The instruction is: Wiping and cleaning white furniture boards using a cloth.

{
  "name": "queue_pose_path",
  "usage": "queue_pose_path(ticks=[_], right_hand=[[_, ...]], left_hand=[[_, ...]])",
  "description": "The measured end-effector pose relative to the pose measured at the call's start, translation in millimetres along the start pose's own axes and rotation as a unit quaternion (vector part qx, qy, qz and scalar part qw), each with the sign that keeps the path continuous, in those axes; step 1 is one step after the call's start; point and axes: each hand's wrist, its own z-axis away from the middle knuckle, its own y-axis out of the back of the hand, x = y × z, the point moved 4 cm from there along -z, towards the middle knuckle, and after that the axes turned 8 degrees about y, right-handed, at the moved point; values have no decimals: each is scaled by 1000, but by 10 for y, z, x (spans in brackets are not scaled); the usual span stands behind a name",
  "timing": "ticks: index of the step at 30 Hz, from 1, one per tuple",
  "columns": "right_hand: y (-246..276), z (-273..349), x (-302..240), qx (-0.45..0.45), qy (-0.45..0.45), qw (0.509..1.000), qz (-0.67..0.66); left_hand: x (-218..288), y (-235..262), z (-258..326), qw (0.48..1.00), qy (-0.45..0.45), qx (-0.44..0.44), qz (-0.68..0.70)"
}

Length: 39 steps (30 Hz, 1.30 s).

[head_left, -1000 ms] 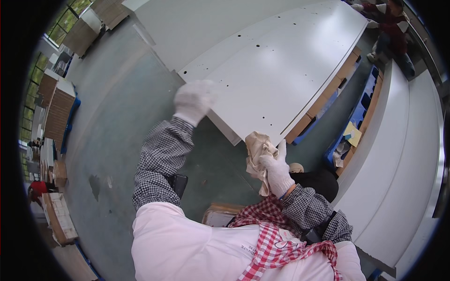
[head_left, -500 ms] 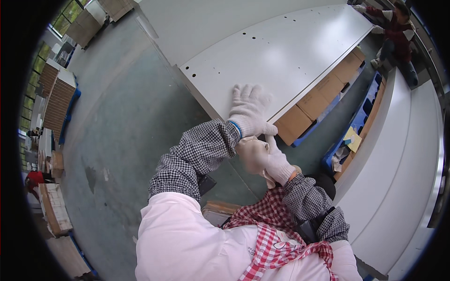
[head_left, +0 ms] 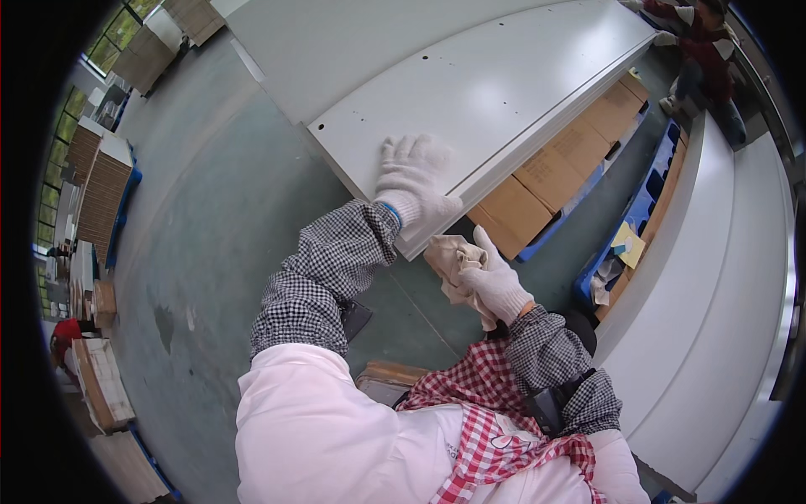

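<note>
White drilled panel (head_left: 495, 92) rests on cardboard boxes (head_left: 550, 172) over blue pallets (head_left: 646, 202)

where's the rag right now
In the head view the beige rag is bunched in the gloved right hand, just below the near corner of the white panel, where the left hand lies flat.

A crumpled beige cloth (head_left: 449, 256) sits bunched just beside the flat white panel's (head_left: 495, 92) near edge.

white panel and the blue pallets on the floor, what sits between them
In the head view, brown cardboard boxes lie between the white panel and the blue pallets, partly tucked under the panel's edge.
</note>
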Motion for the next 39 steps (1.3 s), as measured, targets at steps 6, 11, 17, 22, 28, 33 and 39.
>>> queue_pose_path(ticks=[6, 11, 17, 22, 28, 33, 39], right_hand=[[119, 42, 88, 12, 4, 997, 70], [208, 163, 10, 20, 1, 999, 25], [318, 99, 249, 80, 38, 996, -10], [339, 113, 263, 92, 54, 993, -47], [361, 212, 125, 95, 38, 995, -23], [426, 291, 109, 102, 8, 994, -29], [603, 496, 198, 171, 99, 879, -435]], left_hand=[[-45, 10, -95, 1000, 6, -16, -7], [-77, 35, -107, 1000, 9, -18, -4], [-206, -273, -285, 999, -16, 46, -16], [-338, -324, -358, 993, -70, 95, 4], [-425, -323, -368, 993, -67, 98, -18], [-442, -317, -350, 990, -68, 122, -16], [-229, -189, -422, 992, -64, 108, -11]])
